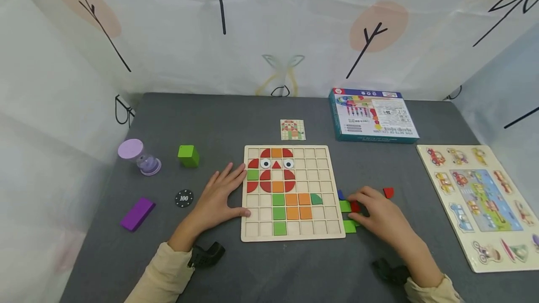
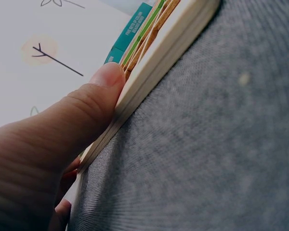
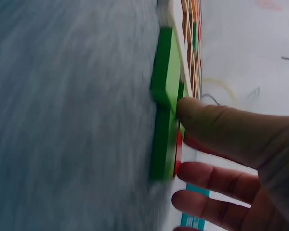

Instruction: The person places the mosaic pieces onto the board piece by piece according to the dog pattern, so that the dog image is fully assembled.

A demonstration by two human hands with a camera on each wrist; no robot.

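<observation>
In the head view, a wooden grid board (image 1: 310, 238) holds red, orange, green and eye-marked tiles in its cells. My left hand (image 1: 221, 195) lies spread along the board's left side, with the thumb (image 2: 94, 106) against its edge. At the opposite side, my right hand (image 1: 379, 212) is over a small group of loose tiles. A red tile (image 1: 355, 206) lies between its thumb and index finger, which stand apart. Green tiles (image 3: 166, 67) are by the right thumb (image 3: 207, 120) in the right wrist view. A blue tile (image 1: 340, 195) shows partly beyond the fingers.
Behind the board lies a pattern card (image 1: 292, 130), with a box (image 1: 375, 116) further right. A picture puzzle board (image 1: 446, 242) fills the right side. Leftward are a green cube (image 1: 188, 155), black disc (image 1: 184, 198), purple block (image 1: 137, 214) and lilac-topped object (image 1: 141, 155). Another red tile (image 1: 389, 192) lies apart.
</observation>
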